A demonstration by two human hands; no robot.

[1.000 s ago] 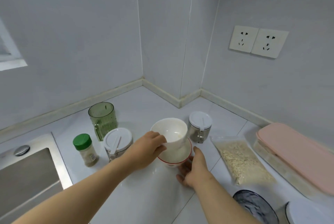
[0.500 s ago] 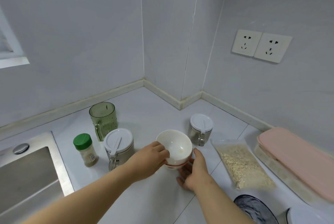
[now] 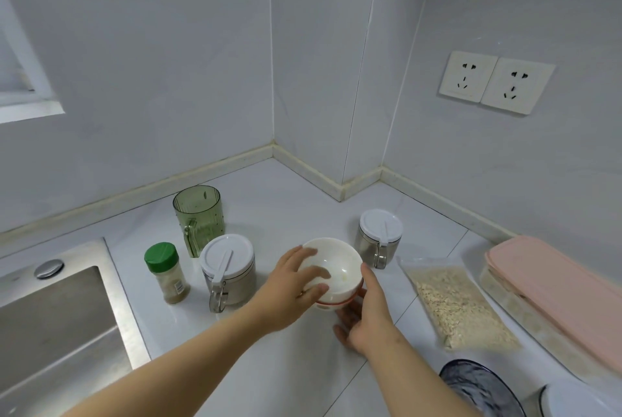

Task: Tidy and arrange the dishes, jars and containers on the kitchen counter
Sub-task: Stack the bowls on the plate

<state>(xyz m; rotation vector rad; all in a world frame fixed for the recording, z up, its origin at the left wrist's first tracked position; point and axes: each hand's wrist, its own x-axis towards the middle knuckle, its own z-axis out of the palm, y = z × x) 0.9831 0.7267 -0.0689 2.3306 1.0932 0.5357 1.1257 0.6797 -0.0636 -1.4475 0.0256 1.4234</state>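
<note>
A steel sink (image 3: 112, 285) fills the lower left. A round metal cap (image 3: 49, 268) sits on its back rim, a window ledge (image 3: 32, 110) hangs above it, and two wall sockets (image 3: 496, 82) lie far to its right.

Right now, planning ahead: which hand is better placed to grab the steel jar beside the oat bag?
Right. The right hand cups the stacked white bowls on the side nearest the white-lidded steel jar; the left hand grips their opposite rim.
</note>
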